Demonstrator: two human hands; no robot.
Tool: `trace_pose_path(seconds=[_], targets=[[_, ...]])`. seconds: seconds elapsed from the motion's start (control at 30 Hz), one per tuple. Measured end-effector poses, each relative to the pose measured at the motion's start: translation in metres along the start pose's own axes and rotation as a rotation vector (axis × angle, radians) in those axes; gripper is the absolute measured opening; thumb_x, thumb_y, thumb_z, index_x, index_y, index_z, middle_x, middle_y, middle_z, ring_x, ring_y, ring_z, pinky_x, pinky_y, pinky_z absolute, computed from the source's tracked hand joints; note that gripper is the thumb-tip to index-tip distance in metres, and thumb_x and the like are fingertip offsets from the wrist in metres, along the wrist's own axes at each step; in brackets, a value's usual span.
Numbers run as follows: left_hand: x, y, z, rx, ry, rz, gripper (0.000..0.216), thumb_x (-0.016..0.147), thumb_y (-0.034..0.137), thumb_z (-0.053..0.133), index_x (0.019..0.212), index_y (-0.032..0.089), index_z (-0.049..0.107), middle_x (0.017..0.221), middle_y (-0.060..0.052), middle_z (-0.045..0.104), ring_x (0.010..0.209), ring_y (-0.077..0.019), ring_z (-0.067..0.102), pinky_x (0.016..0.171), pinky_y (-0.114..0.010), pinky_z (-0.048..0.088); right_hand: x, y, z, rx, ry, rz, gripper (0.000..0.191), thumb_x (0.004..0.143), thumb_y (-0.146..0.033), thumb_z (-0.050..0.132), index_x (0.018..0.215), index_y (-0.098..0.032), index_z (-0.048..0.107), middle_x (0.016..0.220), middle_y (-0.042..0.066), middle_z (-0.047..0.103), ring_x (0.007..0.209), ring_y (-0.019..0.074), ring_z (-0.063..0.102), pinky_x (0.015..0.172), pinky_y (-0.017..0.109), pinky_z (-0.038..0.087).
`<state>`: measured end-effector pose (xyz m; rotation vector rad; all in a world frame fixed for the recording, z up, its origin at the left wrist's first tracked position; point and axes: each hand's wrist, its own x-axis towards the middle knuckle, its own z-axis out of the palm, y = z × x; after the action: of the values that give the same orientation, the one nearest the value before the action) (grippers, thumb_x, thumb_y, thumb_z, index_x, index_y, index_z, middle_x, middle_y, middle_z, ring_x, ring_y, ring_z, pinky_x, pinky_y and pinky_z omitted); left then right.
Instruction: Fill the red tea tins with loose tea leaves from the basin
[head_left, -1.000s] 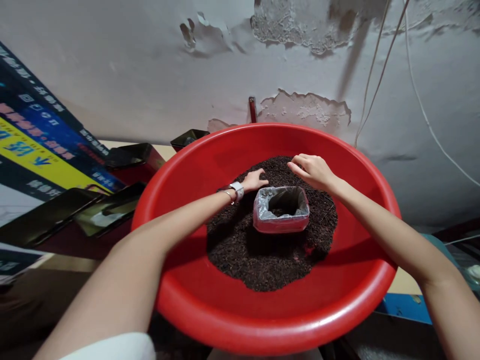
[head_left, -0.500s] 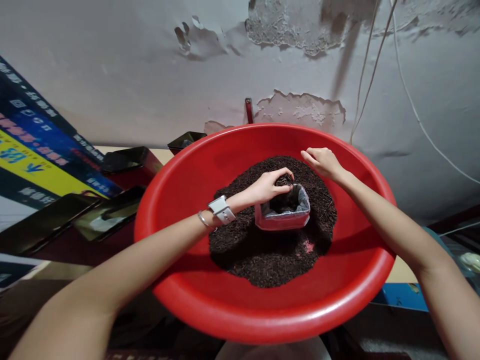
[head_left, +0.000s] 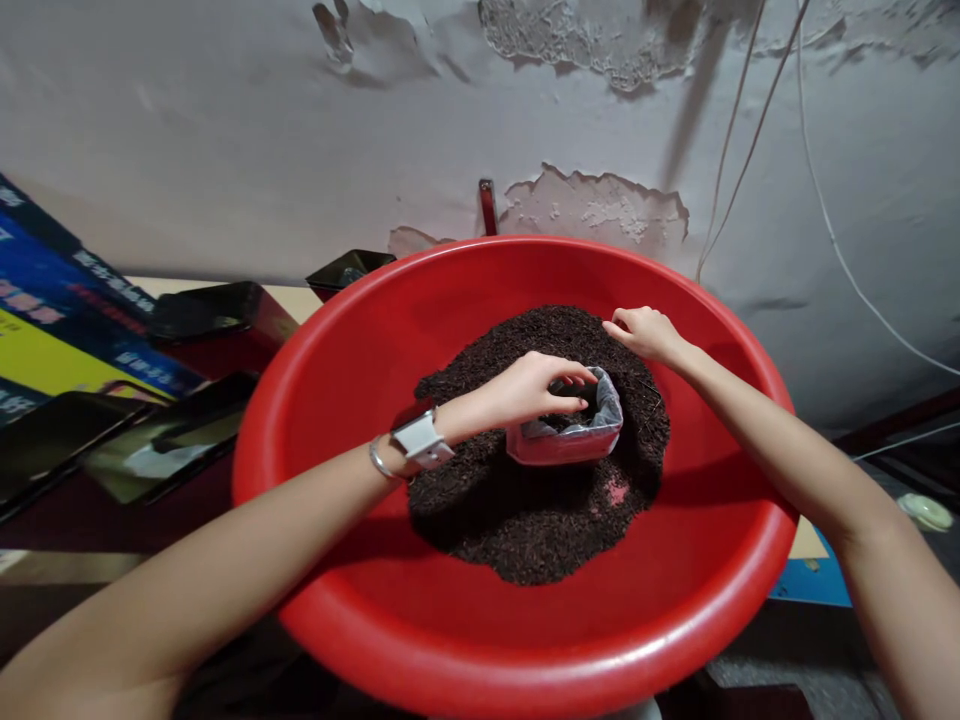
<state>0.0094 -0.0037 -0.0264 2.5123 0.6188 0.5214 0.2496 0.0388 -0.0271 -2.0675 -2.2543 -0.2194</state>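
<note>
A big red plastic basin holds a heap of dark loose tea leaves. In the heap stands a small red box lined with a silvery bag, its mouth facing up. My left hand, with a white watch and a bangle on the wrist, hovers over the box's mouth, its fingers curled in a pinch on tea leaves. My right hand rests on the heap just behind the box, fingers bent down into the leaves.
Dark rectangular tins and lids lie at the left on a dark red surface. A blue and yellow printed carton stands at the far left. A peeling white wall with hanging cords rises behind the basin.
My left hand has come off the heap with a pinch of leaves and moved over the box's mouth. My right hand has shifted a little to the right on the heap.
</note>
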Motion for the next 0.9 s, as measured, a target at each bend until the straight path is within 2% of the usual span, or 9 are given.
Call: trace_pose_path(seconds=[0.13,0.27,0.47,0.6,0.7,0.8,0.9], targets=[[0.001,0.002,0.017,0.246,-0.070,0.061,0.027,0.094,0.027,0.048,0.110,0.018,0.067,0.111,-0.008,0.070,0.099,-0.0195,0.065,0.089,-0.030,0.047,-0.001,-0.004,0.016,-0.037,-0.065,-0.027,0.037,0.094,-0.043,0.040,0.111,-0.019,0.061,0.111,0.013,0.066,0.098,0.0278,0.061,0.076,0.037,0.047],[0.001,0.001,0.034,0.423,-0.134,0.075,0.036,0.098,0.032,0.039,0.098,0.015,0.071,0.100,-0.009,0.071,0.090,-0.0204,0.066,0.081,-0.030,0.048,0.009,-0.014,0.033,-0.090,-0.163,-0.176,0.043,0.093,-0.045,0.043,0.123,-0.017,0.056,0.128,0.017,0.055,0.116,0.0320,0.051,0.087,0.044,0.047],[-0.003,-0.001,0.044,0.516,-0.065,0.122,0.037,0.098,0.032,0.039,0.093,0.016,0.072,0.094,-0.008,0.070,0.082,-0.0207,0.066,0.070,-0.031,0.047,0.073,-0.046,0.050,-0.065,-0.251,-0.286,0.052,0.091,-0.049,0.048,0.137,-0.024,0.048,0.144,0.016,0.040,0.129,0.0361,0.039,0.097,0.057,0.041],[-0.005,-0.005,0.051,0.527,-0.032,0.149,0.038,0.097,0.037,0.041,0.084,0.017,0.070,0.086,-0.007,0.070,0.076,-0.0194,0.065,0.066,-0.031,0.046,0.117,-0.062,0.070,0.007,-0.269,-0.266,0.063,0.088,-0.058,0.049,0.144,-0.030,0.040,0.153,0.015,0.027,0.138,0.0388,0.026,0.102,0.063,0.032],[-0.006,-0.008,0.057,0.541,0.042,0.170,0.034,0.096,0.037,0.044,0.082,0.018,0.069,0.081,-0.005,0.069,0.073,-0.0190,0.064,0.062,-0.031,0.045,0.142,-0.061,0.091,0.031,-0.287,-0.222,0.075,0.081,-0.069,0.051,0.147,-0.037,0.032,0.157,0.012,0.019,0.142,0.0424,0.013,0.102,0.068,0.026],[-0.007,-0.010,0.058,0.544,0.058,0.197,0.032,0.095,0.040,0.048,0.080,0.020,0.068,0.077,-0.003,0.068,0.072,-0.0191,0.063,0.061,-0.032,0.045,0.161,-0.053,0.110,0.076,-0.298,-0.133,0.084,0.077,-0.077,0.047,0.149,-0.039,0.026,0.156,0.012,0.020,0.140,0.0438,0.016,0.102,0.068,0.025],[-0.008,-0.009,0.055,0.555,0.052,0.199,0.032,0.095,0.039,0.048,0.078,0.019,0.068,0.077,-0.003,0.068,0.071,-0.0183,0.062,0.059,-0.032,0.044,0.174,-0.051,0.124,0.140,-0.281,-0.077,0.088,0.072,-0.083,0.045,0.147,-0.038,0.031,0.151,0.014,0.030,0.136,0.0442,0.025,0.101,0.066,0.027]])
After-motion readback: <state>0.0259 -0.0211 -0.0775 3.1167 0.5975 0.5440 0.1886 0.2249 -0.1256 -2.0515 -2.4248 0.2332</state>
